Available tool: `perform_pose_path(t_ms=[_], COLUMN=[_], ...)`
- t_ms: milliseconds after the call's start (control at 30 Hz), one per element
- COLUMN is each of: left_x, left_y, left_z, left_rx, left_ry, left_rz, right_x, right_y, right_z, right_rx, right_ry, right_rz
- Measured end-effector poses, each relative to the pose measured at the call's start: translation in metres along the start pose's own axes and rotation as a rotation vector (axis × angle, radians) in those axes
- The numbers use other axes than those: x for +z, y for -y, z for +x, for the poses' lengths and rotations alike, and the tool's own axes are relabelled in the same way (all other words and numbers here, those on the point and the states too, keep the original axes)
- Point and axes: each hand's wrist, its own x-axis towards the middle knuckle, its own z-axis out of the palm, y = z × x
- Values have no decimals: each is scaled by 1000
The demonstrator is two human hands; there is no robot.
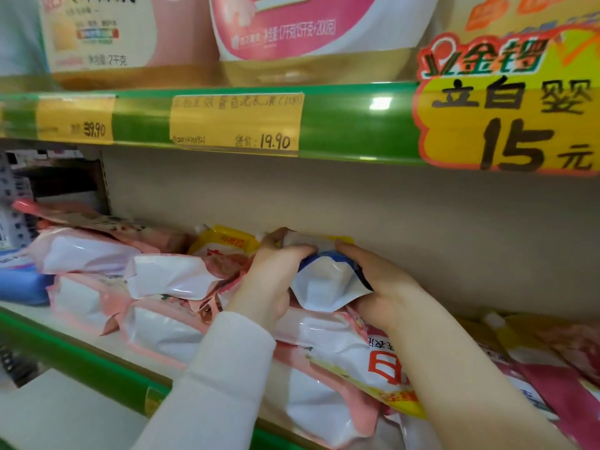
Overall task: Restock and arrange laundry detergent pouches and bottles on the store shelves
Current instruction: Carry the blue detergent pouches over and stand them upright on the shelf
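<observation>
Both my hands hold one white detergent pouch with a blue edge [326,280] above the stacked pouches on the middle shelf. My left hand [272,274] grips its left side, fingers curled over the top. My right hand [373,280] grips its right side, thumb on top. Under it lie pink-and-white detergent pouches [168,277] in flat stacks. A yellow-topped pouch [224,243] stands behind them by the back wall. Another pink-and-white pouch with red print [367,368] lies under my forearms.
The shelf's green front rail [81,358] runs along the lower left. The upper shelf rail [341,125] carries yellow price tags and a large yellow promo sign [513,125]. Big detergent packs [292,34] stand above. A blue pack [22,284] lies at far left.
</observation>
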Motion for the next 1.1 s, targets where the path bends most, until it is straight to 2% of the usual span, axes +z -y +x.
perform_pose_path(t_ms=[200, 333, 500, 867, 1100], left_x=[-2, -5, -3, -16, -30], left_y=[-7, -9, -12, -8, -11], left_z=[-14, -17, -20, -40, -77], left_rx=[66, 16, -59, -108, -93], left_ry=[64, 83, 105, 122, 91], left_rz=[-110, -70, -80, -102, -117], right_x=[0, -2, -6, 3, 9], right_y=[7, 5, -2, 16, 8], right_z=[-26, -35, -39, -44, -71], right_rx=[-158, -258, -294, 42, 63], right_ry=[65, 133, 193, 276, 353], right_rz=[108, 143, 82, 24, -2])
